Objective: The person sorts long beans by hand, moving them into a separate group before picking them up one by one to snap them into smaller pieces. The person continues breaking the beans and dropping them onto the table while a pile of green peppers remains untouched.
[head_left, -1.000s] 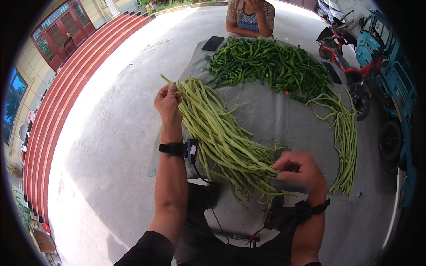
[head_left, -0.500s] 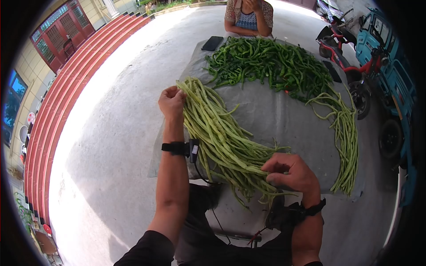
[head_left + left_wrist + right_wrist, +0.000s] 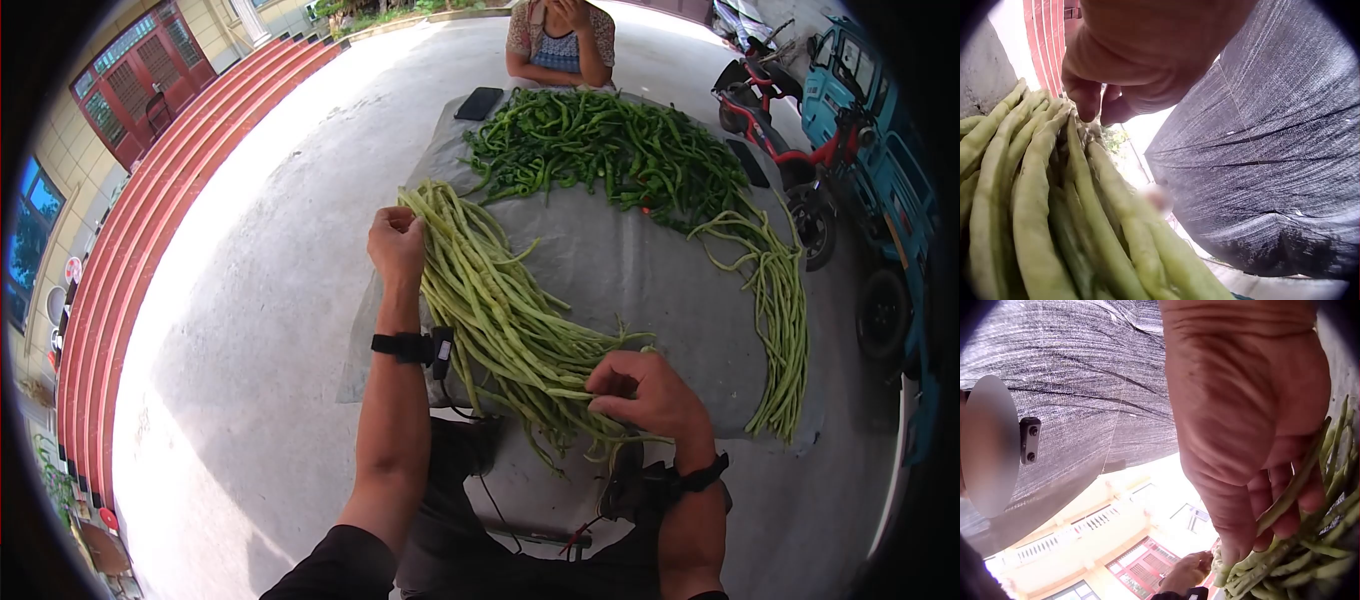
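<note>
A thick bundle of pale green long beans (image 3: 500,290) lies slantwise over the near left part of the grey sheet (image 3: 590,240). At its upper end, my left hand (image 3: 397,243) pinches bean tips between thumb and finger; the left wrist view has those fingertips right at the bean ends (image 3: 1082,128). My right hand (image 3: 650,392) is at the bundle's lower end with its fingers bent. In the right wrist view, a single long bean (image 3: 1291,487) runs between thumb and fingers of that hand, against the other beans.
Green peppers (image 3: 610,150) are heaped across the far side of the sheet. A smaller bunch of long beans (image 3: 783,330) lies along the right edge. Two dark phones, one far left (image 3: 479,103), one right (image 3: 748,163), flank the peppers. Another person (image 3: 560,45) sits opposite.
My left hand has drawn back from beyond the bundle's top toward me and slightly right. My right hand has moved left along the lower beans. The peppers and side bunch stay put.
</note>
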`<action>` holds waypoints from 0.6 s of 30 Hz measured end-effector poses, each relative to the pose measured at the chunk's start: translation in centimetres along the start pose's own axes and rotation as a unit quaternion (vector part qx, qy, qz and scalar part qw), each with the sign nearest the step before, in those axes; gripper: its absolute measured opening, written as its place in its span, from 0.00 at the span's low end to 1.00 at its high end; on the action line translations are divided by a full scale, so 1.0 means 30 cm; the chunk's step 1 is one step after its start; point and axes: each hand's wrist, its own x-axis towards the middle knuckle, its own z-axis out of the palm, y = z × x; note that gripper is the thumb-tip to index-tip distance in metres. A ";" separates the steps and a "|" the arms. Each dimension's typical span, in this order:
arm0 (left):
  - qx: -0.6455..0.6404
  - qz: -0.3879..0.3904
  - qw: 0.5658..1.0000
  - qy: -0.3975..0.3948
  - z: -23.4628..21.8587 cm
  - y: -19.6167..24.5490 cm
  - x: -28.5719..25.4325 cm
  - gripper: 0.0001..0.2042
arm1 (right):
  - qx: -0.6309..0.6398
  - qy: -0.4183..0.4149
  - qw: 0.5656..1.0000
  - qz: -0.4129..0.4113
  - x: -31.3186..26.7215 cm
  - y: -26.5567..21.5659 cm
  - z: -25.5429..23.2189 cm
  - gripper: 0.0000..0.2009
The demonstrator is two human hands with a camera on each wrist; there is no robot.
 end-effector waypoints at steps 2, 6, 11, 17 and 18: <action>0.008 -0.005 1.000 -0.014 0.001 0.022 -0.014 0.11 | -0.007 0.009 1.000 -0.002 -0.002 0.002 -0.001 0.09; 0.035 0.021 0.999 -0.013 0.001 0.056 -0.027 0.11 | -0.046 0.025 0.998 -0.023 -0.010 -0.020 -0.013 0.09; 0.070 0.033 0.997 -0.020 0.001 0.069 -0.034 0.11 | -0.090 0.035 0.995 -0.015 -0.022 -0.014 -0.012 0.11; 0.123 0.079 0.989 -0.016 0.000 0.053 -0.019 0.09 | -0.147 0.040 0.985 -0.079 -0.029 -0.002 -0.027 0.12; 0.127 0.082 0.988 -0.019 0.008 0.066 -0.026 0.09 | -0.143 0.046 0.986 -0.076 -0.030 -0.005 -0.030 0.12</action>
